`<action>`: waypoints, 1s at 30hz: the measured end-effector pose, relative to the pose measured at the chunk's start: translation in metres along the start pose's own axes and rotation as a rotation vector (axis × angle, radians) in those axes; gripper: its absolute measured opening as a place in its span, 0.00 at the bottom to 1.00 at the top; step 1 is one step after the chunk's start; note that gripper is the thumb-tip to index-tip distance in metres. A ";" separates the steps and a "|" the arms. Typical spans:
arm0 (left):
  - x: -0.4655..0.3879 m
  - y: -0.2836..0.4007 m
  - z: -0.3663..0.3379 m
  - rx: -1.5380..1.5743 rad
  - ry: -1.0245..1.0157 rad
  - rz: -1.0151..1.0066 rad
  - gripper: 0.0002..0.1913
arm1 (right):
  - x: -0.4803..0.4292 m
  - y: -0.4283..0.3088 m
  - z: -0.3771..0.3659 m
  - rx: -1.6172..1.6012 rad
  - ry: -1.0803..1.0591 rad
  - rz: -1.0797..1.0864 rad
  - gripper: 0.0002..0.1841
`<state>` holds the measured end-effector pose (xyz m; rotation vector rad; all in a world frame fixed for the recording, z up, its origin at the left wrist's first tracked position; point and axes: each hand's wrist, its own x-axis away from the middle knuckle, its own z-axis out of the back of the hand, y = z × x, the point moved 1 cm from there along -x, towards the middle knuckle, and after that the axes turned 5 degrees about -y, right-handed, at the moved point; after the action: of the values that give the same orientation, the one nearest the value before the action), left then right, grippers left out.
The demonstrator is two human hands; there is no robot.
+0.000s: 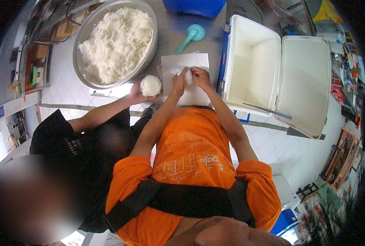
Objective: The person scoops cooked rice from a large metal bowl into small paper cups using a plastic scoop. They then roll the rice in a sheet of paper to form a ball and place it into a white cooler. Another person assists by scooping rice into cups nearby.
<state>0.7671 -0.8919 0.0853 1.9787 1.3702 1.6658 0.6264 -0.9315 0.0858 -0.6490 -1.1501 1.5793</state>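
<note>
Both of my hands meet over a stack of white sheets right in front of me. My left hand pinches a small clear plastic bag with something white in it, probably rice. From the other side, my right hand grips the bag's upper edge with bent fingers. Just left of my left hand, a co-worker's hand holds up a round container heaped with white rice. A turquoise rice scoop lies on the table beyond the sheets.
A large metal basin heaped with cooked rice stands at the left. To the right is an open cooler box, its lid swung outward, with a thin flat strip across its near rim. A blue container stands at the far side.
</note>
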 end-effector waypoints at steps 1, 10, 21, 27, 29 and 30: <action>0.007 0.000 -0.002 -0.065 -0.024 -0.090 0.36 | 0.000 -0.009 0.006 -0.096 -0.072 -0.112 0.12; 0.016 0.022 -0.015 -0.344 -0.009 -0.186 0.25 | -0.086 -0.027 0.042 0.101 -0.354 -0.156 0.24; -0.027 0.027 -0.012 -0.603 -0.096 -0.120 0.53 | -0.213 0.008 0.022 -0.333 0.010 -0.281 0.21; -0.033 0.021 -0.032 -0.944 0.142 -0.161 0.64 | -0.150 -0.087 0.040 -0.204 -0.311 -0.304 0.20; -0.038 0.022 -0.042 -1.123 0.161 -0.008 0.66 | -0.141 -0.084 0.030 -0.073 -0.275 -0.295 0.20; -0.042 0.025 -0.044 -1.209 0.180 0.067 0.68 | -0.145 -0.074 0.025 0.051 -0.270 -0.253 0.23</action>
<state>0.7447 -0.9537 0.0899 1.1471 0.1201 1.9805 0.6829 -1.0751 0.1424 -0.2481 -1.3290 1.5015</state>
